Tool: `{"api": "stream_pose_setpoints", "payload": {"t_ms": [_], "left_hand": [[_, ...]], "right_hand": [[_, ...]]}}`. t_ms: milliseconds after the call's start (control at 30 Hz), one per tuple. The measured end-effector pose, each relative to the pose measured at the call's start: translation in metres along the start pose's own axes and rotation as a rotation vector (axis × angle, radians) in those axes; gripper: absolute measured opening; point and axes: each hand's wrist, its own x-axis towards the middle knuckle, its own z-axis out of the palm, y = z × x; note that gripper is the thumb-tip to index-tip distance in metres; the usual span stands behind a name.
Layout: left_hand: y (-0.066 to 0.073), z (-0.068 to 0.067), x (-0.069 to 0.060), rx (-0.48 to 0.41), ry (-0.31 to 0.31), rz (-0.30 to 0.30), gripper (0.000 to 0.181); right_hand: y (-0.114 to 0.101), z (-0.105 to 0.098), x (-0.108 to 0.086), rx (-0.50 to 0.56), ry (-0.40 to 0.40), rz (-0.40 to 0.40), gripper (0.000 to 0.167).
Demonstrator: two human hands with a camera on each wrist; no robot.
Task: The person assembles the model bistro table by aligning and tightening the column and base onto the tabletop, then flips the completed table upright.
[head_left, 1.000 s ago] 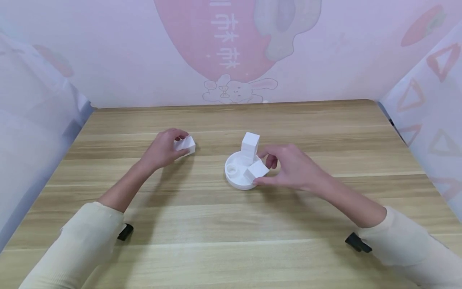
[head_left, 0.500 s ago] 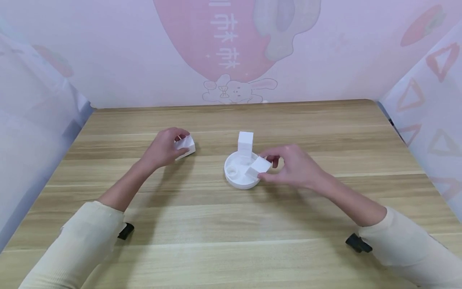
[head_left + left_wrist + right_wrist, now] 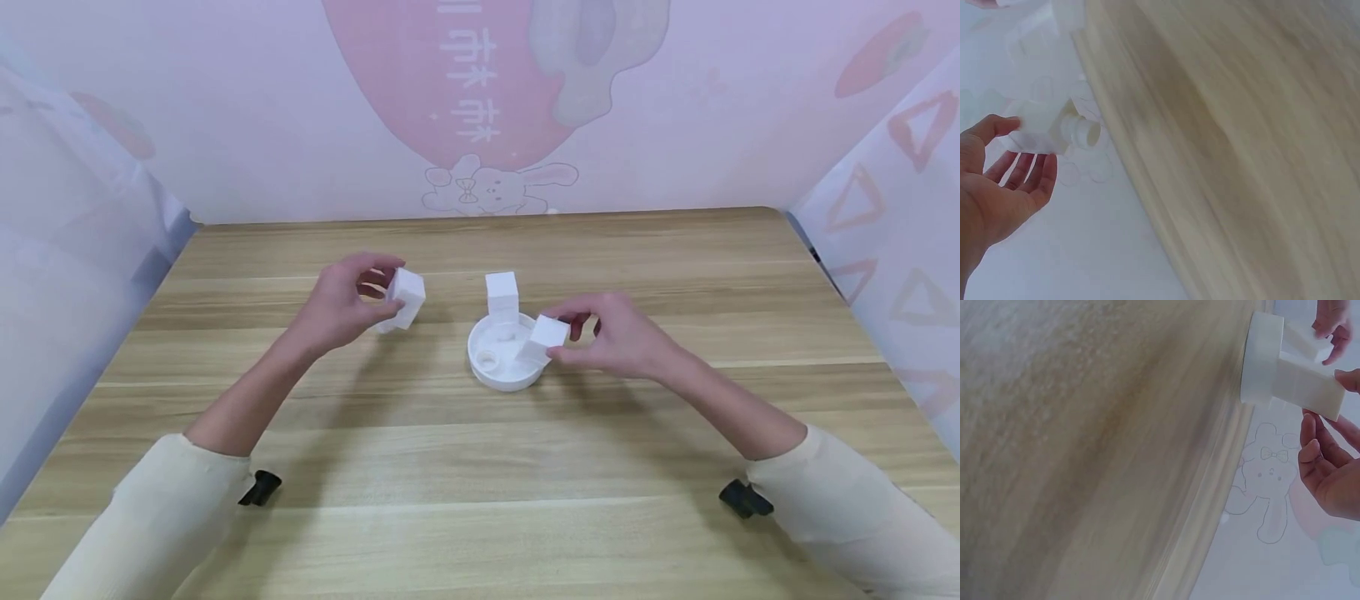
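Note:
My left hand (image 3: 342,303) grips a white block (image 3: 408,297) between thumb and fingers, above the table left of a round white tray (image 3: 507,384). The left wrist view shows a round hollow neck (image 3: 1088,134) at one end of this block (image 3: 1038,128). My right hand (image 3: 618,337) pinches a second white block (image 3: 550,332) at the tray's right side; in the right wrist view that block (image 3: 1309,387) meets the round base (image 3: 1262,359). A third white block (image 3: 502,293) stands upright at the tray's back. A small ring (image 3: 487,361) shows in the tray's front left.
The wooden table (image 3: 450,467) runs back to a pink and white printed panel (image 3: 262,125). White printed sheets stand at the left and right sides. A black clip-like piece (image 3: 259,488) is at the left sleeve, another (image 3: 746,498) at the right.
My left hand has lifted its block off the table and moved it right, tilting it. The tray's upright block has shifted left around the tray, and the block at my right hand has become more upright.

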Motion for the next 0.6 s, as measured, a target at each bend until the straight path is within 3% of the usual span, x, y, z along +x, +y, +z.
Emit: {"api": "stream_pose_setpoints", "payload": {"t_ms": [133,333,600], "left_hand": [[0.013,0.003,-0.004,-0.091,-0.009,-0.013,0.045],[0.029,0.010,-0.009,-0.275,-0.021,0.046,0.044],[0.040,0.020,-0.013,-0.330,-0.069,0.091,0.044]], "right_hand": [[0.002,0.000,0.001,0.028,0.017,0.022,0.027],[0.002,-0.001,0.002,0.046,0.027,0.032,0.025],[0.000,-0.001,0.003,0.051,0.029,0.025,0.024]]}}
